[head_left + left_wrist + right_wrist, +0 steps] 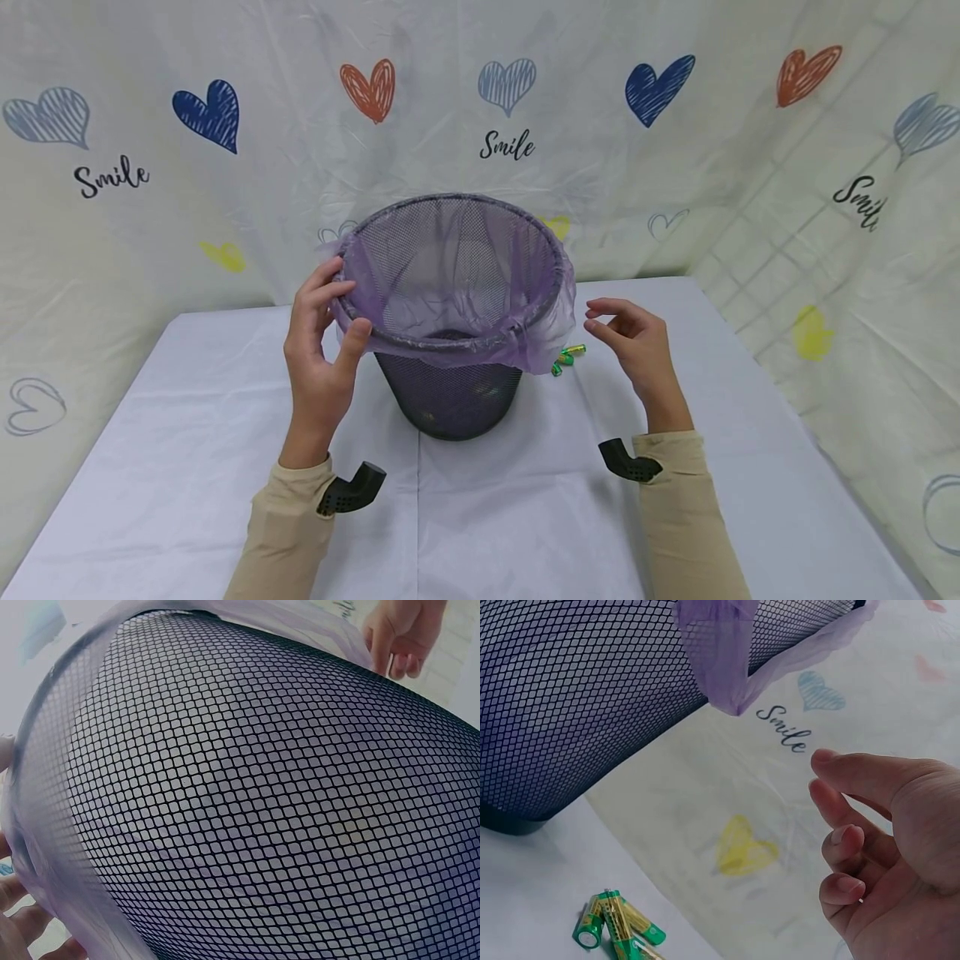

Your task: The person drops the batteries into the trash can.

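A black mesh wastebasket stands in the middle of the table, lined with a thin purple bag folded over its rim. My left hand rests at the left side of the rim, fingers and thumb spread apart and touching the bag's folded edge. My right hand hovers to the right of the basket with bent fingers; its thumb and index tips are close together, with nothing visible between them. Several green and gold batteries lie on the table beside the basket, partly hidden by the bag in the head view.
A white cloth covers the table. Behind it hangs a pale backdrop with hearts and lettering. Black wrist mounts stick out from both sleeves. Through the mesh, faint small shapes show low in the basket.
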`<state>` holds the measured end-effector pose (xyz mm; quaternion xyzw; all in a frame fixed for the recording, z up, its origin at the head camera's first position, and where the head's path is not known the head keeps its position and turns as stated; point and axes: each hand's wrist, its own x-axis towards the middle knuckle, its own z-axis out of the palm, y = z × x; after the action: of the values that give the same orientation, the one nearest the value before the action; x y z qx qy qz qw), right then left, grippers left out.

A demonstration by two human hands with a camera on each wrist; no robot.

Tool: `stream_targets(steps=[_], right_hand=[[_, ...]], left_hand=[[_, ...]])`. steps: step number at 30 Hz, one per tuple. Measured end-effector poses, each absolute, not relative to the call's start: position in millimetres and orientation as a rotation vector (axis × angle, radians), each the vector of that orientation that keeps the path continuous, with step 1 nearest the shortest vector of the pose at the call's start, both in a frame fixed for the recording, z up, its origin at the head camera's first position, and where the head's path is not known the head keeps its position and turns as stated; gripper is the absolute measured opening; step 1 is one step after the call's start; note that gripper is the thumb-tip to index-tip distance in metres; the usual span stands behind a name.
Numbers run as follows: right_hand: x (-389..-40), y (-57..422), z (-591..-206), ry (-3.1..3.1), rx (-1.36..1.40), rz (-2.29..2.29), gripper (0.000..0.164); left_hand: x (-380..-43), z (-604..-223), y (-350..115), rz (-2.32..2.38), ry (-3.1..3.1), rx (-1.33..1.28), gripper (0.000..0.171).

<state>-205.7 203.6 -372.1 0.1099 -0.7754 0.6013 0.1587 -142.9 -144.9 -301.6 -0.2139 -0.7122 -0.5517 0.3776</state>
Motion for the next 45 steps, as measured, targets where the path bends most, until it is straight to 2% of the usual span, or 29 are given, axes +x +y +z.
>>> stream_targets(steps=[45], right_hand=[[-212.5, 201.8, -391.5, -2.330, 0.209, 1.685, 0.029]], left_hand=[[-142.6, -301.3, -145.1, -1.408, -1.812, -0.549, 0.048]])
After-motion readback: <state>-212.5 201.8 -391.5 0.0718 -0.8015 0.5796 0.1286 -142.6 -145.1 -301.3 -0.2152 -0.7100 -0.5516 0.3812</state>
